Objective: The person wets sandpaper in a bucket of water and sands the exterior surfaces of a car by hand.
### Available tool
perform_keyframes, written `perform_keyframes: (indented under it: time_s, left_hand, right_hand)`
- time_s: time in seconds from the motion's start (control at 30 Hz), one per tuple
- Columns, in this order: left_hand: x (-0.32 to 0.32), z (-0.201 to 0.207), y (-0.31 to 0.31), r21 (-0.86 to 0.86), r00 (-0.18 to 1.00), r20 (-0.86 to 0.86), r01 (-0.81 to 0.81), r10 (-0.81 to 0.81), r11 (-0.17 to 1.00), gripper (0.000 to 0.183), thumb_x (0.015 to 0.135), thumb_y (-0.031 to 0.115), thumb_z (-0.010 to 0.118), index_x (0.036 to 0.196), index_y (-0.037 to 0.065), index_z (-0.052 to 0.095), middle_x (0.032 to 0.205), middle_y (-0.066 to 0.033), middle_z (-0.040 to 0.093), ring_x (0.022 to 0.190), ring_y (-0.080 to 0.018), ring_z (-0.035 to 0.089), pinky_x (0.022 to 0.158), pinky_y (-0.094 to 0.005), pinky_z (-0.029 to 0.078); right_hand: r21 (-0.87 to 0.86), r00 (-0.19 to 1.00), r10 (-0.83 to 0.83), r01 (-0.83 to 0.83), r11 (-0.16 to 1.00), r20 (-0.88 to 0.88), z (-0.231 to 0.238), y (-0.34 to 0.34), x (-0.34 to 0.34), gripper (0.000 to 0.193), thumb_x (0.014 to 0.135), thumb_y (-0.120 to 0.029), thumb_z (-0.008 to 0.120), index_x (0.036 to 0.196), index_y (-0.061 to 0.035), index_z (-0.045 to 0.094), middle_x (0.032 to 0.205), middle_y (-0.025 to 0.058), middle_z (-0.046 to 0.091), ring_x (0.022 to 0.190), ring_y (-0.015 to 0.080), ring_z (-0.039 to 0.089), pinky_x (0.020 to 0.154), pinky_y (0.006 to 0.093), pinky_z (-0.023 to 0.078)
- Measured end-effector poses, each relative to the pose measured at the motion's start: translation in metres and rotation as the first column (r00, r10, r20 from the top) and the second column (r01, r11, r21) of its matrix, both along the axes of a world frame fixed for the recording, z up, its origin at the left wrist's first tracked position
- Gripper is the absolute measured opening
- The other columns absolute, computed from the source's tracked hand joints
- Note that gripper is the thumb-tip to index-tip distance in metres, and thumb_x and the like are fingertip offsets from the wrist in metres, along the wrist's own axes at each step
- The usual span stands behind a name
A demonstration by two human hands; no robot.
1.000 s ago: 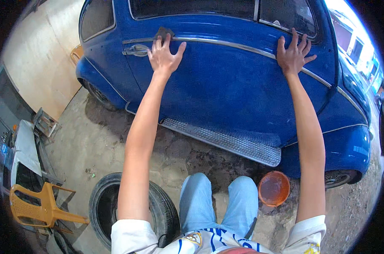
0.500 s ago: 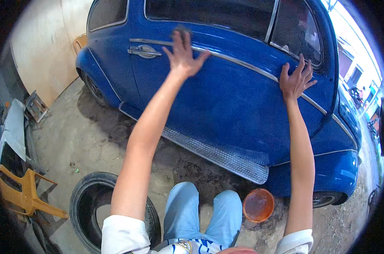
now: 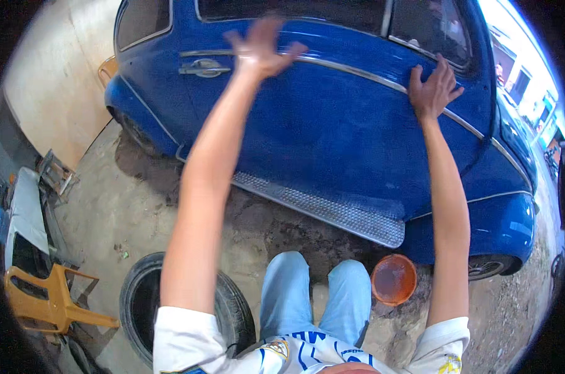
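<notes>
The blue car's door (image 3: pixel 332 131) fills the middle of the view. My left hand (image 3: pixel 262 53) is spread against the upper door, over the chrome strip and to the right of the door handle (image 3: pixel 204 68). Motion smears its fingers. A small dark pad showed beneath those fingertips half a second ago; now the hand hides it. My right hand (image 3: pixel 433 93) lies on the door below the front window corner, fingers apart and nothing in them. The chrome strip (image 3: pixel 357 73) runs along the door between both hands.
By my knees, an orange-brown basin (image 3: pixel 394 280) holds murky liquid near the front wheel (image 3: pixel 487 267). A loose tyre (image 3: pixel 133 299) lies behind my left arm. A yellow plastic chair (image 3: pixel 52 299) stands at the left. The ribbed running board (image 3: pixel 332 215) juts out below the door.
My left hand has slid up the door toward the window. My right hand keeps its place on the door. The whole view has shifted slightly.
</notes>
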State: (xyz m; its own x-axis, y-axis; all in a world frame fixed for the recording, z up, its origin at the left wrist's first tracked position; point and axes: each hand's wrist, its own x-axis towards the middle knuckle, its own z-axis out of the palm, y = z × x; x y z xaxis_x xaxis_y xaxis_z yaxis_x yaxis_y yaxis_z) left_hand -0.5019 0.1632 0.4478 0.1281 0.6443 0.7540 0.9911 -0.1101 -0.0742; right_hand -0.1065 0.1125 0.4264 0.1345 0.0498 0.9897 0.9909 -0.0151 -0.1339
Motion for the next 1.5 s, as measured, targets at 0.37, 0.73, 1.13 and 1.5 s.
perform_keyframes:
  time_s: [0.37,0.73,1.13,1.5]
  left_hand:
    - [0.116,-0.027,-0.036,0.059,0.94,0.011,0.341,-0.342,0.938,0.109,0.088,0.089,0.032,0.166,0.013,0.017,0.174,-0.0107,0.01,0.16,-0.0303,0.003,0.12,-0.0718,-0.007]
    - [-0.042,-0.023,0.003,-0.186,0.876,0.468,-0.028,0.114,0.982,0.102,0.095,0.083,0.029,0.167,0.011,0.012,0.174,-0.0133,0.008,0.159,-0.031,0.014,0.125,-0.0582,0.016]
    - [0.055,-0.059,-0.047,0.071,0.985,0.082,0.144,-0.15,0.987,0.089,0.097,0.075,0.043,0.156,0.009,0.045,0.166,-0.0157,0.035,0.157,-0.0344,0.023,0.125,-0.0622,0.007]
    - [0.05,-0.025,-0.029,0.043,0.943,0.334,-0.003,-0.011,0.999,0.097,0.095,0.079,0.04,0.149,-0.002,0.051,0.156,-0.0249,0.045,0.146,-0.0411,0.041,0.123,-0.0471,0.028]
  right_hand:
    - [0.032,1.0,0.011,-0.01,0.999,-0.015,0.001,-0.006,-0.005,0.07,0.084,-0.045,0.061,0.143,-0.009,0.05,0.139,0.0196,0.052,0.136,0.0383,0.047,0.115,0.0767,0.015]
    - [0.03,0.995,0.076,-0.075,0.997,-0.063,0.004,-0.011,-0.007,0.066,0.083,-0.042,0.062,0.137,-0.0046,0.053,0.136,0.02,0.055,0.14,0.0399,0.043,0.117,0.0748,0.012]
    - [0.029,0.993,0.081,-0.079,0.996,-0.084,0.001,-0.007,-0.006,0.06,0.082,-0.04,0.062,0.13,-0.0049,0.057,0.134,0.0189,0.056,0.139,0.0405,0.043,0.117,0.0755,0.014]
    - [0.024,0.985,0.131,-0.129,0.991,-0.115,0.006,-0.01,-0.006,0.058,0.08,-0.037,0.063,0.127,-0.0032,0.057,0.131,0.0192,0.057,0.138,0.0428,0.043,0.117,0.0757,0.013]
